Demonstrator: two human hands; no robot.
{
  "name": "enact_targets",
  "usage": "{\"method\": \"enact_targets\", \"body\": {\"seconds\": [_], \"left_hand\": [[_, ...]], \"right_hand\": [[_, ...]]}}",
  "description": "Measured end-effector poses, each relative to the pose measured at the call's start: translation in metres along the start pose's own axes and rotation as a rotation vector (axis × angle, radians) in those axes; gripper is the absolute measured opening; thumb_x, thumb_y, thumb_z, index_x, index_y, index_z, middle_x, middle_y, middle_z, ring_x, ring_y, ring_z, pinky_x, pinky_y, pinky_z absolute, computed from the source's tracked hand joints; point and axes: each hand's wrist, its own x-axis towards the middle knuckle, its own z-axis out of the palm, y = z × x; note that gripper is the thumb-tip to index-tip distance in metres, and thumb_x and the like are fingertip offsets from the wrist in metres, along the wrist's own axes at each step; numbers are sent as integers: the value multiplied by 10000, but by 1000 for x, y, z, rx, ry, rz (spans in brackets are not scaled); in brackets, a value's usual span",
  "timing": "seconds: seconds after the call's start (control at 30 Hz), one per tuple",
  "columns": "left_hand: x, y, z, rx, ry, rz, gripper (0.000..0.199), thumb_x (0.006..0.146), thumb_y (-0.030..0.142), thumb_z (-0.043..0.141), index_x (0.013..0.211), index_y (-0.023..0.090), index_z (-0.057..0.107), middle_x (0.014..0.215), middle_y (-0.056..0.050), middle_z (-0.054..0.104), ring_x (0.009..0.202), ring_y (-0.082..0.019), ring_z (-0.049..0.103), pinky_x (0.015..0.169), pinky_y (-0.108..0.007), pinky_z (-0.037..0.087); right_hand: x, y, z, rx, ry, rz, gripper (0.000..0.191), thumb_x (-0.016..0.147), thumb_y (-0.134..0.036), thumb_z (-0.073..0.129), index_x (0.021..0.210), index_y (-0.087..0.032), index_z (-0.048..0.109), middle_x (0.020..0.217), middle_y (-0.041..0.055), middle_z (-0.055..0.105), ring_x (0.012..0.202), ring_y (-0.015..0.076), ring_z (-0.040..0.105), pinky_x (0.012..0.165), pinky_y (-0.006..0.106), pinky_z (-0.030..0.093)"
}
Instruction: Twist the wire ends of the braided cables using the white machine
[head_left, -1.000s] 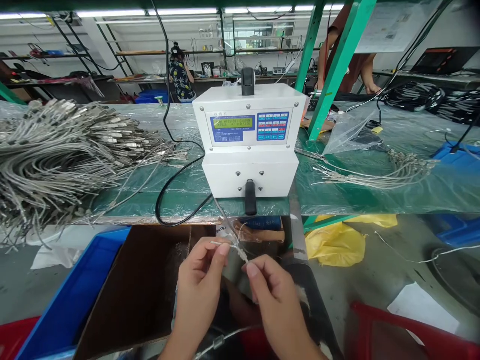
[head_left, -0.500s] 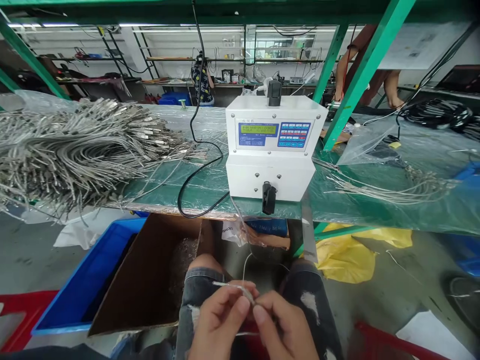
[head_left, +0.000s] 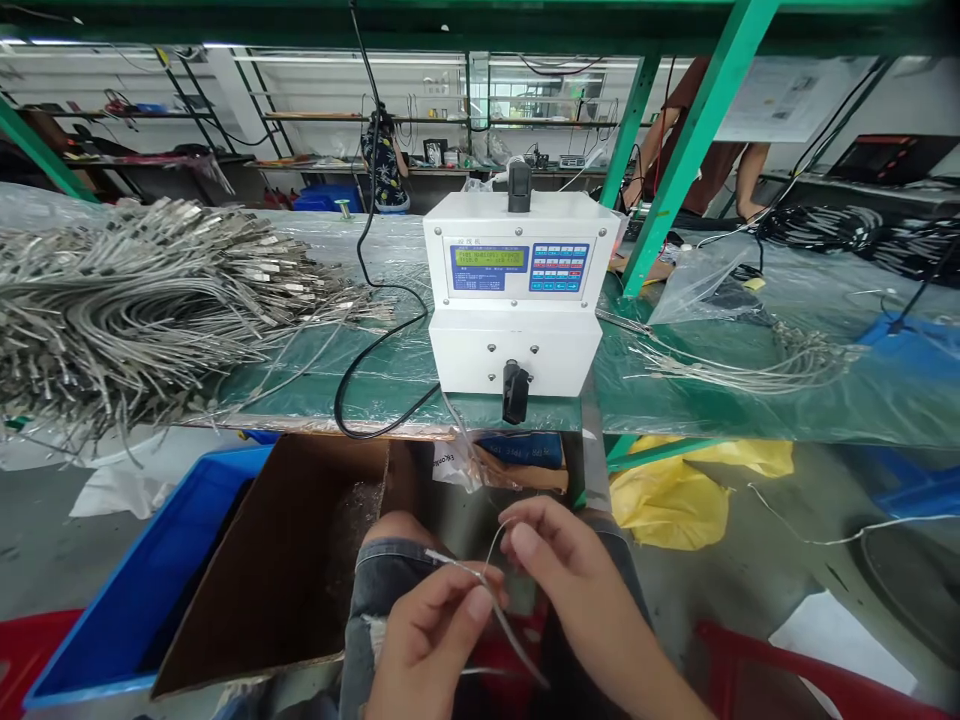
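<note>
Low over my lap, my left hand (head_left: 442,635) pinches a grey cable (head_left: 512,632) between thumb and fingers. One end of the cable points up and left past the fingertips; the rest slants down to the right. My right hand (head_left: 551,560) is closed in a pinch on a thin pale wire (head_left: 492,545) that branches off the cable near the left fingertips. Beyond the hands, a white machine (head_left: 514,345) with a small display, a keypad and a black clamp (head_left: 514,392) on its front stands on the green bench (head_left: 390,385).
A big heap of grey cables (head_left: 150,310) covers the bench's left side. More cables (head_left: 750,360) lie on the right. Below stand a cardboard box (head_left: 247,570) and a blue bin (head_left: 97,625). Yellow bags (head_left: 675,500) lie under the bench. Two people are beyond it.
My hands were close together on the cable; now my right hand has moved up and away, drawing the thin wire out. The cable shows more between them. The view has turned slightly right.
</note>
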Motion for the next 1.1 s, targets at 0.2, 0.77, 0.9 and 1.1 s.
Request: {"method": "enact_targets", "body": {"seconds": [0.2, 0.77, 0.9, 1.1], "left_hand": [[-1, -2, -9, 37, -177, -45, 233, 846, 449, 700, 856, 222, 750, 747, -26, 656, 746, -191, 580, 726, -276, 478], [-3, 1, 1, 159, -133, 47, 371, 853, 501, 666, 622, 210, 648, 601, -11, 623, 591, -155, 551, 565, -231, 447], [-6, 2, 2, 142, -159, 64, 355, 851, 488, 672, 631, 210, 653, 591, 3, 583, 554, -139, 523, 531, -221, 446], [-7, 6, -1, 228, -271, 44, 344, 888, 463, 625, 662, 207, 656, 614, -4, 548, 593, -160, 520, 576, -248, 458]], "right_hand": [[2, -15, -11, -201, -66, -7, 233, 907, -371, 584, 769, -185, 612, 702, -29, 589, 662, 120, 514, 612, 230, 409], [-7, -29, -47, -304, 194, -158, 208, 886, -417, 604, 860, -223, 674, 768, 13, 664, 726, 169, 619, 672, 256, 490], [-16, -24, -32, -390, -99, -3, 221, 910, -405, 570, 866, -230, 698, 788, 4, 688, 729, 164, 620, 636, 249, 462], [-16, -29, -23, -451, -135, 74, 203, 861, -313, 601, 703, -206, 672, 663, -15, 648, 640, 143, 554, 571, 244, 384]]}}
